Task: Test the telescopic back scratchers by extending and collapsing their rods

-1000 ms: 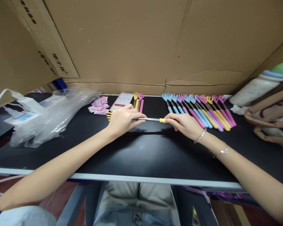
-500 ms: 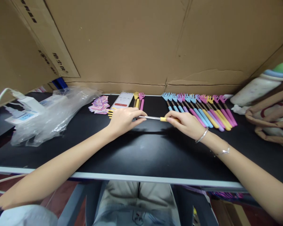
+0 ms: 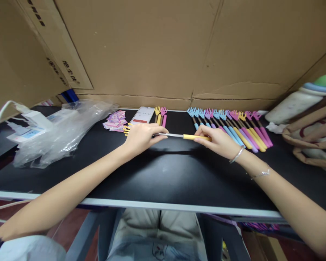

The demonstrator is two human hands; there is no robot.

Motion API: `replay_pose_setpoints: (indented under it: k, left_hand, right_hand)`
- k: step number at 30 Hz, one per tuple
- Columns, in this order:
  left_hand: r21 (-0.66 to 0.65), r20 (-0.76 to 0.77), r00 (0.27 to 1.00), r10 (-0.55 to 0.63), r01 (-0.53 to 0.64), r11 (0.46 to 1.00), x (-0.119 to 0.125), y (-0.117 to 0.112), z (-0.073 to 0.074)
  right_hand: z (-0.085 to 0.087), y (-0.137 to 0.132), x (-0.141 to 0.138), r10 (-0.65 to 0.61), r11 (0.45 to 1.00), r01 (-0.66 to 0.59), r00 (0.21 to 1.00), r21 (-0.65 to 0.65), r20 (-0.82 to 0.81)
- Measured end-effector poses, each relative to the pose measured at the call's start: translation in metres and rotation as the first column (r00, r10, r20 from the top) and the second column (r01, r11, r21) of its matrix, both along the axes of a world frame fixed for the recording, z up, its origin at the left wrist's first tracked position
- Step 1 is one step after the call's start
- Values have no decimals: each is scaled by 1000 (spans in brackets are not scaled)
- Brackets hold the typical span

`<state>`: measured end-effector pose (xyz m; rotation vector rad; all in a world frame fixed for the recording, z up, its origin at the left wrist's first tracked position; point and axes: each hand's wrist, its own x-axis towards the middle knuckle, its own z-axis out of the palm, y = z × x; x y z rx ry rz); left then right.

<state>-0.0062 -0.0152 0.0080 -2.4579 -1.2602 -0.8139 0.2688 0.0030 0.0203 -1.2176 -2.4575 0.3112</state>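
A yellow telescopic back scratcher [image 3: 179,136] lies stretched between my two hands just above the black table [image 3: 163,174]. My left hand [image 3: 141,137] is closed round its claw end, whose yellow fingers stick out at the left. My right hand [image 3: 217,142] pinches the yellow handle. Behind the right hand lies a row of several back scratchers [image 3: 230,125] in blue, pink, purple and yellow. Two more back scratchers [image 3: 160,115], yellow and pink, lie next to a phone [image 3: 141,115].
A pile of small pink cards [image 3: 114,121] and a crumpled clear plastic bag [image 3: 59,130] lie at the left, with a white power strip [image 3: 29,127]. A bag [image 3: 312,137] and a bottle [image 3: 296,103] stand at the right. Cardboard walls [image 3: 163,50] close the back.
My right hand has slid a little to the right along the handle, so more of the yellow handle shows. The left hand has stayed in place.
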Motion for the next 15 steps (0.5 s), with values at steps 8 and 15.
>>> replay_pose_setpoints:
  k: [8,15]
  left_hand:
    - [23,2,1000,-20,20,1000,0,1,-4]
    - [69,-8,998,-60,60,996,3,-2,-5]
  right_hand:
    - [-4,0,-1,14,992,-22,998,-125,-59]
    - [-1,-3,-5,26,985,-32,999,-168,-41]
